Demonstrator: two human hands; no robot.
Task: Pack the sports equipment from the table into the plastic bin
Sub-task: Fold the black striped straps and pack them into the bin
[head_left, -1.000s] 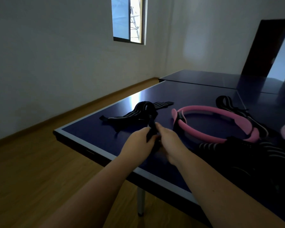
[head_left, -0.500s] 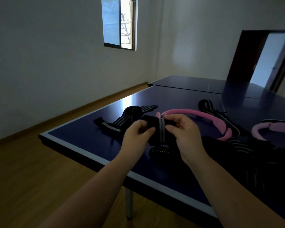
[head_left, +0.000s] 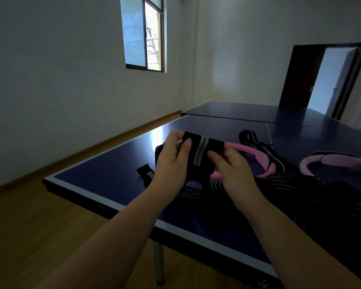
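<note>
In the head view, both hands are raised above the near end of a dark blue table-tennis table (head_left: 104, 180) and hold one black elastic strap with pale grey stripes (head_left: 204, 152) between them. The left hand (head_left: 171, 163) pinches the left end of the black strap between thumb and fingers. The right hand (head_left: 233, 172) has its fingers curled on the right part. The hands are close together and only the strap is between them. The lower part of the strap hangs down toward the table and is dark, so I cannot tell where it ends.

Just behind the hands a pink foam-covered exercise ring (head_left: 258, 153) lies flat on the table. A looped black strap (head_left: 250, 137) lies at its far side. To the right is a second, paler pink ring (head_left: 338, 159), beside a dark heap of striped straps (head_left: 313, 190).

A window (head_left: 143, 34) is in the left wall, and an open doorway (head_left: 338, 80) is at the far right.
</note>
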